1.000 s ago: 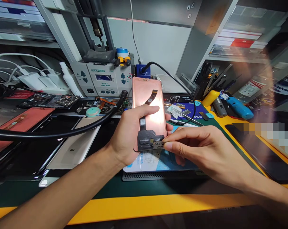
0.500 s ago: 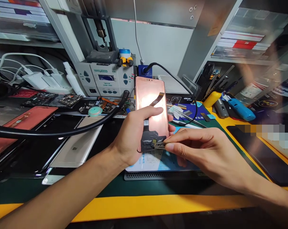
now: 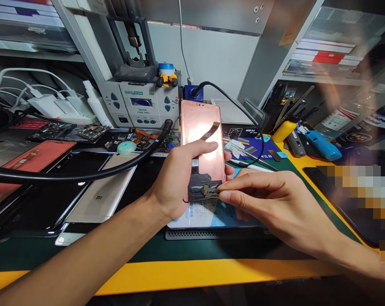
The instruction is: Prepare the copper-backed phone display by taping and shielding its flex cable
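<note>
A copper-coloured phone screen panel (image 3: 201, 117) stands tilted up in the middle, with my left hand (image 3: 181, 170) wrapped round it. My left thumb lies across the copper face, below a dark flex cable (image 3: 211, 131); the fingertips show at the right edge. Black film (image 3: 197, 189) covers the panel's lower end. There my right hand (image 3: 259, 197) pinches a thin metal blade (image 3: 212, 193) between thumb and forefinger, its flat end against the film. A blue and white pad (image 3: 195, 216) lies beneath both hands.
Behind the panel stands a QUICK soldering station (image 3: 141, 104). A thick black hose (image 3: 116, 176) crosses the left side above a gold phone (image 3: 99, 197) and another copper panel (image 3: 36, 163). At the right are a yellow bottle (image 3: 283, 129), a blue tool (image 3: 322, 144) and a dark phone (image 3: 338, 204).
The blade in my right hand has tilted slightly against the black film. My left hand keeps its hold on the panel. The whole view has shifted very little.
</note>
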### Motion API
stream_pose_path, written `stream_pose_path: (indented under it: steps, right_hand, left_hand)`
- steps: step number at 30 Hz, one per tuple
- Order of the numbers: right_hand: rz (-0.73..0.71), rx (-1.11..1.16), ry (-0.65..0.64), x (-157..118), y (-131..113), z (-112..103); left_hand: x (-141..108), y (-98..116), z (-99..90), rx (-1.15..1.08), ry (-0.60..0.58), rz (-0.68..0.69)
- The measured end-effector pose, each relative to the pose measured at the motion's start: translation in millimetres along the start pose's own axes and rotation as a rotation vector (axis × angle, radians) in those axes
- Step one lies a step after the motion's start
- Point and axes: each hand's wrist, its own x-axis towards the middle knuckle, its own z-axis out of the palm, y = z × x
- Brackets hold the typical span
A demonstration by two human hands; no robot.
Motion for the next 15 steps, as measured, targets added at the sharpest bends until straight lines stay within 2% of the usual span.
stream_pose_path:
  steps: [15]
  right_hand:
    - [-0.001,-0.031,0.0,-1.2,0.4,0.8]
  left_hand:
    - [0.5,-1.2,-0.8,0.013,-0.007,0.016]
